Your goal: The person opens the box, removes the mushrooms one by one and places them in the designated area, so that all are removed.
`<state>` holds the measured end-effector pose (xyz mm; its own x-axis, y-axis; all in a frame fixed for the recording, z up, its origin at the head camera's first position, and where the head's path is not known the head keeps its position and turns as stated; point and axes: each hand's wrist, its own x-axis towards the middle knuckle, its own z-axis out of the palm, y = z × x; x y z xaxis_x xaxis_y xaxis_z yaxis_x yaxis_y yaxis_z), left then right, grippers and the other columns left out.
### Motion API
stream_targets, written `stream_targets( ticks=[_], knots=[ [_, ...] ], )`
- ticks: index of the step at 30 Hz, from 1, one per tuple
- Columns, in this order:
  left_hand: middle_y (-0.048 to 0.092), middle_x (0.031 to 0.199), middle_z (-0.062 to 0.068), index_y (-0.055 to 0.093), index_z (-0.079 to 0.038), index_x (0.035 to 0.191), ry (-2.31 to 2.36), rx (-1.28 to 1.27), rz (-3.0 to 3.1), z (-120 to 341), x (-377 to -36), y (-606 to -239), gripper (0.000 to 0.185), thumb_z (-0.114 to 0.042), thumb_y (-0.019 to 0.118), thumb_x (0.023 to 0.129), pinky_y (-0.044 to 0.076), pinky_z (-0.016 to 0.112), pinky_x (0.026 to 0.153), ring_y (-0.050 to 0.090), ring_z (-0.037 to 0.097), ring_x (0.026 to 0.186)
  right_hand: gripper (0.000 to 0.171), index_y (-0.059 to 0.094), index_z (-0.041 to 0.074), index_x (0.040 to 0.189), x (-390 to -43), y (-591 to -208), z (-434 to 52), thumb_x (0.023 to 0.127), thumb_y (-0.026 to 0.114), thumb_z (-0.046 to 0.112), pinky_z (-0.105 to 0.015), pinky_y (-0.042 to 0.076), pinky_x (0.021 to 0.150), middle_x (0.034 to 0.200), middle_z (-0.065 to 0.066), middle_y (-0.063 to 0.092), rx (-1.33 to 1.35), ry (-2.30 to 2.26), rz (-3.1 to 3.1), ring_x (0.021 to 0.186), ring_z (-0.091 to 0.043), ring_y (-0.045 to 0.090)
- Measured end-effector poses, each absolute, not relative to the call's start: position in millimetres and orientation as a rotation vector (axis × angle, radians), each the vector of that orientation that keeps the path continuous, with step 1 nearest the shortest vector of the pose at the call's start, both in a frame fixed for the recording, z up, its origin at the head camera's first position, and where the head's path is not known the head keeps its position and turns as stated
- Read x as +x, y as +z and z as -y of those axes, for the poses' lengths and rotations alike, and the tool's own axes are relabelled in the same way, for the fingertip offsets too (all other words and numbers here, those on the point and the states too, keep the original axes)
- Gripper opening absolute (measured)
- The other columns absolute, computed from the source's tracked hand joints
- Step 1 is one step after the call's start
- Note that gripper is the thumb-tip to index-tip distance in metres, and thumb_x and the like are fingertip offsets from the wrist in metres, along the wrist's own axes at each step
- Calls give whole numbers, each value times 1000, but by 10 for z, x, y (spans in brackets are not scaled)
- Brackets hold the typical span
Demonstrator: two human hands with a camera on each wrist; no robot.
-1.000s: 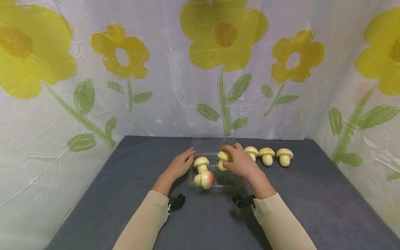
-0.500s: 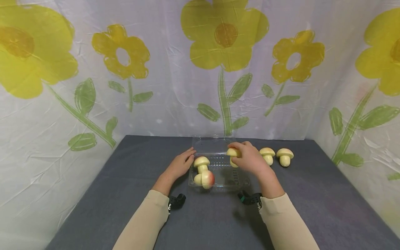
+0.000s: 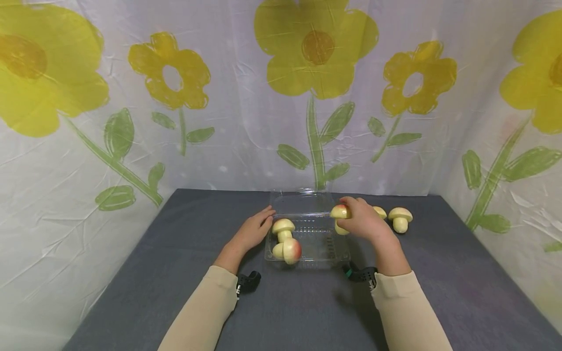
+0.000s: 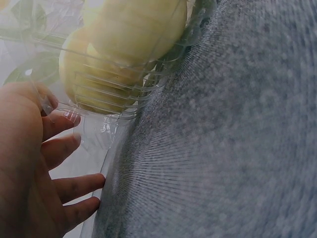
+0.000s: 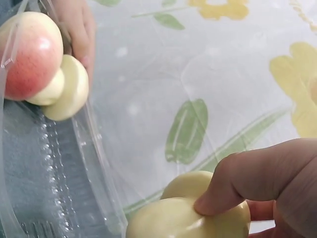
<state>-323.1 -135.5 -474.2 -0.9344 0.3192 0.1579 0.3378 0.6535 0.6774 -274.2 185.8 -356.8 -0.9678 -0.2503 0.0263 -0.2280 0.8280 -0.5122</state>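
My right hand pinches a toy mushroom with a pale yellow stem and reddish-tinged cap, over the right end of a clear plastic clamshell box. In the right wrist view the thumb presses that mushroom's pale side. My left hand lies at the box's left side, its loosely spread fingers touching the clear plastic. Two mushrooms rest in the left part of the box, one upright, the other on its side with a red-blushed cap toward the right.
On the dark grey table, a mushroom stands at the right; another is partly hidden behind my right hand. The box's lid stands open at the back, near a flower-printed curtain. Black straps circle both wrists.
My right hand has moved right with the mushroom, from the middle of the box to its right end, now covering more of the mushrooms on the table. The left hand stays put.
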Motion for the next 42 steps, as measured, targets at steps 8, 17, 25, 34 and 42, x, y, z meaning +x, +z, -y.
stream_targets(
  ticks=[8,17,25,34,42],
  knots=[
    [31,166,7,47,-9,155,-1184,-548,2846,1356,-3213,-4734,47,-30,40,113,29,54,120,32,31,150,54,58,-5,133,-2737,-3541,-1970,86,66,18,-47,47,78,110,-20,58,-360,-753,-2991,96,-33,52],
    [32,165,6,48,-10,155,-1156,-542,2847,1360,-3233,-4745,48,-31,40,113,29,54,120,33,31,150,57,55,-9,134,-2723,-3507,-2080,86,71,17,-51,48,81,109,-24,59,-307,-706,-2983,97,-38,53],
    [32,165,7,48,-9,155,-1172,-555,2838,1364,-3241,-4756,48,-31,40,113,30,54,120,33,31,150,61,53,-10,137,-2753,-3551,-2135,86,72,18,-49,49,78,108,-23,62,-240,-638,-2934,91,-35,56],
    [32,166,8,47,-8,155,-1174,-570,2838,1362,-3236,-4750,48,-31,40,113,30,54,120,33,32,150,59,53,-12,136,-2822,-3703,-2194,84,68,12,-43,47,74,105,-18,62,-230,-621,-2857,88,-31,55],
    [32,166,7,47,-7,155,-1168,-564,2834,1353,-3225,-4746,48,-30,41,113,30,54,120,33,32,149,46,56,-11,125,-2865,-3812,-2211,87,67,11,-43,49,73,100,-15,60,-227,-606,-2799,85,-29,55]
  ],
)
